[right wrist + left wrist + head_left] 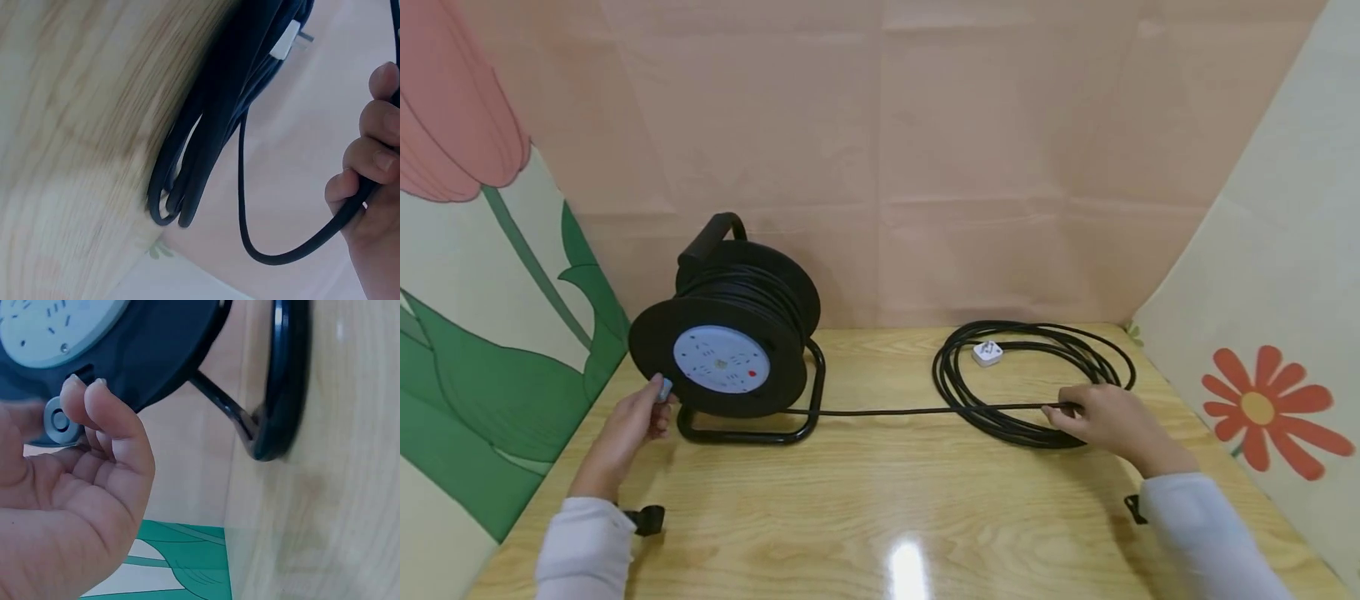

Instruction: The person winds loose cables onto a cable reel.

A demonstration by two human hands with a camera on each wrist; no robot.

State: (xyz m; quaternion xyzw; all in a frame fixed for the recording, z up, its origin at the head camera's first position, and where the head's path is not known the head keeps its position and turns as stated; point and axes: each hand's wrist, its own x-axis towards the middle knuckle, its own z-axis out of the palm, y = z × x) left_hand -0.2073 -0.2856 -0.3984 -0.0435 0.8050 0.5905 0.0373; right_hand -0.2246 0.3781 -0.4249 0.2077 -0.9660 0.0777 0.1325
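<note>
Black cable (880,412) runs almost straight from left to right, and I judge that line to be the relation everything turns on. Its left end emerges low on the right side of the cable reel (722,312), behind the near flange; its right end passes over the loose coil (951,387) to the right hand (1097,417). Seen from those fingers, then, the reel lies left, well apart, while the coil sits just beneath and beyond. I make out the right fingers curled round the cable, and in the right wrist view it bends out of the grip and back to the coil.

At the reel, the left hand (628,425) is nearer: thumb and bent fingers pinch the grey crank knob (665,389), on the near flange's left edge, below the white socket plate (721,359). I would want the right hand's grip loose enough for cable to slide, and the line kept level with the drum. Inside the coil lies the white plug (987,353), which could snag.
</note>
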